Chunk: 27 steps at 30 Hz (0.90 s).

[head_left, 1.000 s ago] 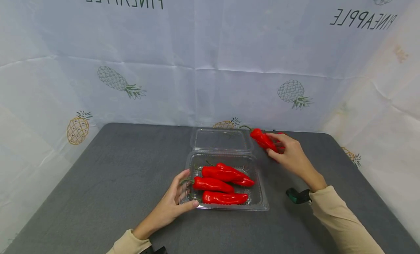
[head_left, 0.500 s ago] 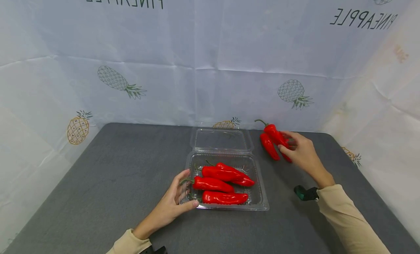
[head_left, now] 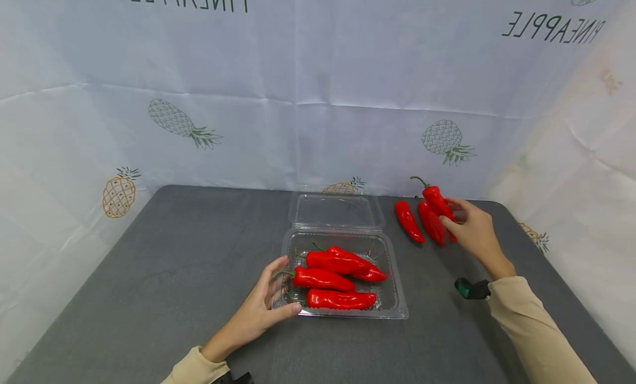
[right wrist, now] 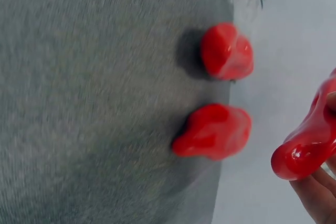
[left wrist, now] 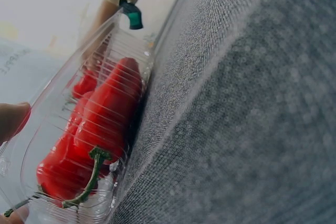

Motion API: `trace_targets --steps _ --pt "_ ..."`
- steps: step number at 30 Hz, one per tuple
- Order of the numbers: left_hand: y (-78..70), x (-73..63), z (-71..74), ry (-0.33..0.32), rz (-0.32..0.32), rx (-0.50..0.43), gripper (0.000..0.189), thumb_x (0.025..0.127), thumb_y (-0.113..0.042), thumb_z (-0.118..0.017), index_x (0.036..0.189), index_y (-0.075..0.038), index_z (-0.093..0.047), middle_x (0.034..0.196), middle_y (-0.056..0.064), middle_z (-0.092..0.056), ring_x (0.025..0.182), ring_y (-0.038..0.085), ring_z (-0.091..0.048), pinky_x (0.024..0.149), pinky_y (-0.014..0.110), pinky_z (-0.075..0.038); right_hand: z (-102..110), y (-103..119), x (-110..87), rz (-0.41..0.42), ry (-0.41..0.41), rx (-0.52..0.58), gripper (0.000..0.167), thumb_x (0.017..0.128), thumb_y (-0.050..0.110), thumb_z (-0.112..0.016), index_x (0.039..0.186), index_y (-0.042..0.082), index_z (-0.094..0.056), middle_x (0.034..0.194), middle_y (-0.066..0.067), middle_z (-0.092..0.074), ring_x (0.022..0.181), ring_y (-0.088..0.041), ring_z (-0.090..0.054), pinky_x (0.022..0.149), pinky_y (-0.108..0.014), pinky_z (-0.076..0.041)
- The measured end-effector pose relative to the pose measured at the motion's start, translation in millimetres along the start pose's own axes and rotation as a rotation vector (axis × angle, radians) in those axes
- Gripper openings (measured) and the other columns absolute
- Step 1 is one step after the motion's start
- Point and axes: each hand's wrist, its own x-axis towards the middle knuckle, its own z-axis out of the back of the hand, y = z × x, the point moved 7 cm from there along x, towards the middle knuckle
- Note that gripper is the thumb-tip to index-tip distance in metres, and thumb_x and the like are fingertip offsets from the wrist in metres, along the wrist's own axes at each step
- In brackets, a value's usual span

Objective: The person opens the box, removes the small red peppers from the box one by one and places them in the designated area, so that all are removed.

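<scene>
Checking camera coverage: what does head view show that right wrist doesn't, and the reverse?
Head only: the clear clamshell box with red peppers inside, its open lid, the left hand holding the box's near-left corner, and the pineapple backdrop.
Right wrist only: a close look at the blunt tips of the two loose peppers on the grey table.
Both: the right hand gripping a red pepper, lifted above the table beside the two loose ones.

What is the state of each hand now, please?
Left hand: holds the clear box by its near-left corner.
Right hand: holds a red pepper.
</scene>
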Motion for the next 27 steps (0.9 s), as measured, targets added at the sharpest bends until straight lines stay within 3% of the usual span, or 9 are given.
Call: trace_targets --steps 9,27 --pt "-0.4 0.3 0.2 -0.005 0.005 -0.002 0.087 0.090 -0.012 -0.071 0.155 -0.005 -0.013 0.163 0.021 -0.012 0.148 0.050 -0.021 0.117 0.057 -0.028 2 -22 2.0 -0.096 0.011 -0.001 0.053 0.097 0.017 -0.060 0.141 -0.007 -0.045 0.130 -0.036 -0.056 0.103 -0.052 -0.064 0.068 -0.054 -0.061" --pt "-1.5 -0.6 -0.3 -0.002 0.001 0.001 0.087 0.091 -0.012 -0.070 0.156 -0.006 -0.013 0.163 0.021 -0.012 0.148 0.051 -0.020 0.117 0.056 -0.028 -4 -53 6.3 -0.187 0.020 -0.028 0.056 0.097 0.021 -0.062 0.141 -0.009 -0.044 0.130 -0.039 -0.054 0.106 -0.053 -0.062 0.068 -0.052 -0.062"
